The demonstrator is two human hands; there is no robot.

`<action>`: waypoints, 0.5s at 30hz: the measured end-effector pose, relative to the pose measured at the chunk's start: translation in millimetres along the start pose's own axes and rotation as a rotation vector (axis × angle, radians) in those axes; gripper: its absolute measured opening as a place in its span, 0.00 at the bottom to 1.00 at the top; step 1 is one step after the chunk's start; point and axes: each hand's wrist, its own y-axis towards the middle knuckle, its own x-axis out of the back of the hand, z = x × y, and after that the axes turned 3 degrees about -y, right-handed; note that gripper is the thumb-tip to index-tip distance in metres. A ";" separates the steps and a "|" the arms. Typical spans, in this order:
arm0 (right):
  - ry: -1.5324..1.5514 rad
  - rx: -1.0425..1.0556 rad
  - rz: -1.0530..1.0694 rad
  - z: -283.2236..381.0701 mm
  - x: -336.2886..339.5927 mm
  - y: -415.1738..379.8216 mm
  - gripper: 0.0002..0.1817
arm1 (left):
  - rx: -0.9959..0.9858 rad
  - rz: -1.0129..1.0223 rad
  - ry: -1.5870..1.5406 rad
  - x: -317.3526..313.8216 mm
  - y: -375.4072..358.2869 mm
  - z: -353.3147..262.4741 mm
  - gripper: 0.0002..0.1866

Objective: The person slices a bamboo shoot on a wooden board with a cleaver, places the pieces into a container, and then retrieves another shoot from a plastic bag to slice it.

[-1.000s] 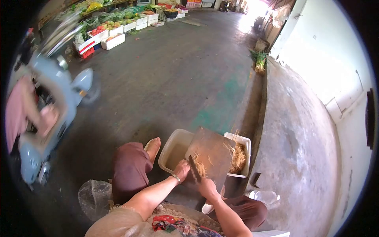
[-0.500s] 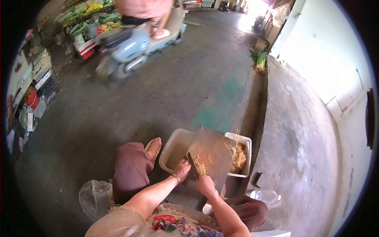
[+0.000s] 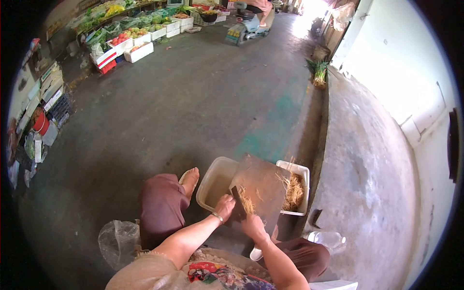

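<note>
A dark cutting board [image 3: 265, 186] lies across a cream tub [image 3: 207, 181] and a smaller white tub [image 3: 306, 188]. My right hand [image 3: 254, 228] is closed around the handle of a knife [image 3: 237, 200], whose dark wide blade rests on the board. Thin yellowish strips [image 3: 247, 199], like shredded roots, lie just right of the blade. At the blade's left side, by the board's edge, my left hand [image 3: 224, 208] has its fingers curled together; what they hold is hidden. More strips [image 3: 293, 192] fill the white tub.
A clear plastic bag [image 3: 117, 244] lies left of my knee, and a clear bottle [image 3: 326, 239] on the raised ledge [image 3: 357, 193] at right. Green onions [image 3: 318, 75] lie farther along. Boxes of produce [image 3: 139, 51] line the far left. A rider's scooter [image 3: 251, 28] is in the lane.
The scooter has moved away up the lane, uncovering the produce boxes behind it. My hands, the knife and the board stay in nearly the same place.
</note>
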 end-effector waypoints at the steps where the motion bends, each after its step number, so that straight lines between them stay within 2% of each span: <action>1: 0.022 -0.022 -0.027 0.8 1.1 -1.6 0.13 | 0.010 0.002 0.007 -3.8 1.7 2.1 0.02; 3: 0.045 -0.040 -0.048 2.7 3.8 -7.2 0.13 | 0.026 0.006 0.016 -7.1 1.3 3.5 0.02; 5: 0.095 -0.011 -0.122 4.1 5.8 -14.2 0.14 | -0.029 -0.116 -0.041 -5.9 0.3 3.4 0.03; 9: 0.062 0.035 -0.077 0.0 0.3 -3.8 0.14 | -0.002 -0.020 0.016 -9.0 -1.2 5.1 0.03; 11: 0.037 0.066 -0.183 -1.4 -10.2 -2.0 0.10 | -0.094 -0.025 0.093 -25.9 -6.5 22.6 0.02; 12: 0.036 0.055 -0.198 -4.9 -15.5 -1.7 0.10 | -0.077 -0.080 0.120 -26.1 -8.1 19.2 0.03; 13: 0.029 0.063 -0.192 -3.7 -13.3 -4.5 0.10 | 0.005 0.010 0.122 -22.5 -8.1 15.9 0.03; 14: 0.029 0.098 -0.233 -8.7 -19.6 -2.4 0.10 | 0.061 -0.116 0.033 -36.0 -11.8 21.0 0.04; 15: 0.024 0.052 -0.236 -2.4 -14.9 -4.6 0.10 | -0.050 -0.002 0.245 -11.7 -5.2 10.1 0.04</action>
